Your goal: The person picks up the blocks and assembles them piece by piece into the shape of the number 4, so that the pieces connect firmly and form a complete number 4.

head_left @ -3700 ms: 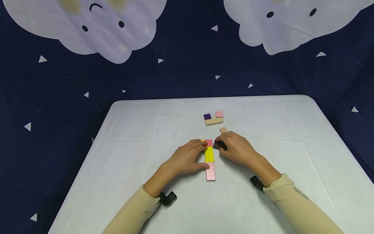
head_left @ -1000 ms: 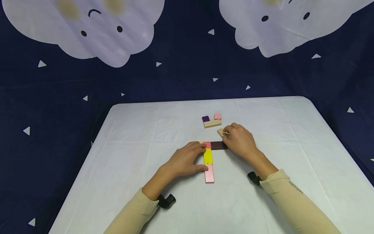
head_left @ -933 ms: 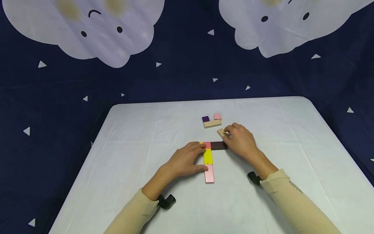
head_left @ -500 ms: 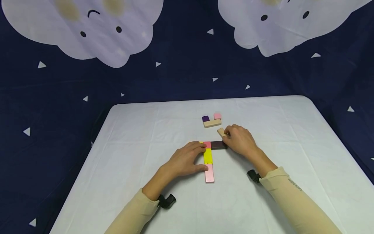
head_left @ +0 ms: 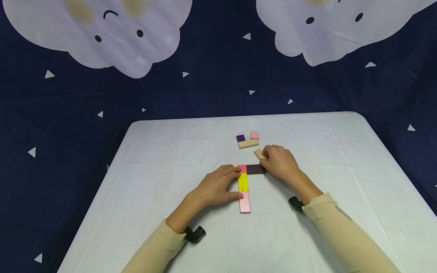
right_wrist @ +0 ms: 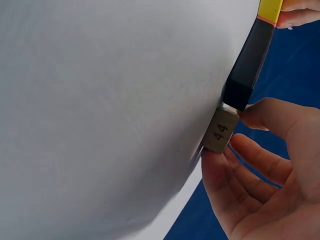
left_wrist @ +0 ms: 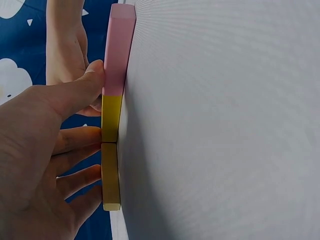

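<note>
In the head view my left hand (head_left: 216, 184) lies over a flat row of blocks, fingertips on the coral block (head_left: 242, 168) and thumb on the light pink block (head_left: 244, 204). Between these two sits a yellow block (head_left: 243, 182). Another yellow block (left_wrist: 110, 177), mostly hidden from above, runs under my left fingers. A dark brown block (head_left: 255, 169) extends right from the coral one. Past its right end, my right hand (head_left: 280, 163) pinches a plain wooden block (right_wrist: 220, 131), marked 44 on its end, between thumb and fingers; it lies slanted, its near end right at the dark block.
Farther back on the white table (head_left: 164, 151) lie a dark purple block (head_left: 240, 138), a small pink block (head_left: 254, 135) and a longer plain wooden block (head_left: 248, 144), grouped together. A navy curtain with clouds hangs behind the table.
The dark block, held in my right hand at first, now lies against the coral block. My right hand has gone to the wooden block, whose place barely changed. My left hand stays put.
</note>
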{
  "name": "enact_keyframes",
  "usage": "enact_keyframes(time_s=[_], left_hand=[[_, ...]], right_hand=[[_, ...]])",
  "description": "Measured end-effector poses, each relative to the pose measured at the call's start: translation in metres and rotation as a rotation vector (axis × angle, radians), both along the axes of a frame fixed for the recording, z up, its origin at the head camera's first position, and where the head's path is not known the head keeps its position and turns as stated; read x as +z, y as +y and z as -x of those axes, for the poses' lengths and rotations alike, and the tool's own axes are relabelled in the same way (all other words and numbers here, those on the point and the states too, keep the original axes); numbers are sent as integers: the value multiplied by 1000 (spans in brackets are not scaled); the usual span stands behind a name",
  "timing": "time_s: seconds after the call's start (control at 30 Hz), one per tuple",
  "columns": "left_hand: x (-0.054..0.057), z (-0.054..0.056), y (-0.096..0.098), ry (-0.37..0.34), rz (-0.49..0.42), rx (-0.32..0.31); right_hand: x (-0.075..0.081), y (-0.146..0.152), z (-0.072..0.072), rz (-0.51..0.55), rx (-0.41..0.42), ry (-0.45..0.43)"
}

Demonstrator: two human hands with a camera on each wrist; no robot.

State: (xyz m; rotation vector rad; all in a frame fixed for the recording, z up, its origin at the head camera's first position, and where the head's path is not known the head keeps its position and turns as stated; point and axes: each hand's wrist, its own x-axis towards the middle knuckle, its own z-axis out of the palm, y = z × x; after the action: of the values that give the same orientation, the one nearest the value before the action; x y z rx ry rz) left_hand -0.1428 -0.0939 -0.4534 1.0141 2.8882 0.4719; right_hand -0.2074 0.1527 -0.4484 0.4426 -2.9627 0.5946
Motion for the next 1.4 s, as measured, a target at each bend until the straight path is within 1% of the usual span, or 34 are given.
enact_keyframes(time_s=[0.2,0.5,0.7,0.97,1.4], left_hand=[[0,-1,-1,-1,1,-4],[1,-1,-1,-4,13,9],[1,-1,-2,-4,12,8],[0,-1,-1,-1,7,5],[-1,-1,-2,7,2,-2]], right_hand=[[0,-2,1,-22,6,17],[2,-7,6,-10,13,57],[3,-13,9,-5,6,46],[1,-18,12,-2,13,55],[1,-26,16,-4,17,29]])
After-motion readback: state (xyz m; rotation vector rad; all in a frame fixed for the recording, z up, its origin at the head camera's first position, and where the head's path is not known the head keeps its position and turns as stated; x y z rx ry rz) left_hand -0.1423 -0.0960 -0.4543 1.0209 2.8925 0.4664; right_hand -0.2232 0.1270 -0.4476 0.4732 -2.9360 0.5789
